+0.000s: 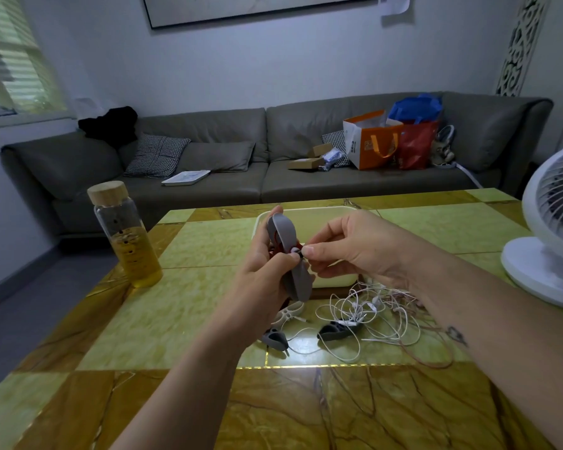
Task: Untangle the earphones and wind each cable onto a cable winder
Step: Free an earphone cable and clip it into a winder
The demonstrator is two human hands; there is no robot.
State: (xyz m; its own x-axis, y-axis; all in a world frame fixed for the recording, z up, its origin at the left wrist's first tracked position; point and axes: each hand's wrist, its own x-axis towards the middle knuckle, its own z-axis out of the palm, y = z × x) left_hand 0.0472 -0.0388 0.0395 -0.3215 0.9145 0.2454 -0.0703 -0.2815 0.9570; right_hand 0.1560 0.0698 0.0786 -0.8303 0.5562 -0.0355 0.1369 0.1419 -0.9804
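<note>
Left hand (264,274) round grey winder (285,235) — right hand (355,248) on cable end (295,251).

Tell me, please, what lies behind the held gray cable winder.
A cream tray; the gray cable winder, left hand and right hand cover most of its inside.

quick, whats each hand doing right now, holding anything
left hand: grips the grey cable winder.
right hand: pinches a small cable end at the winder's middle.
</note>
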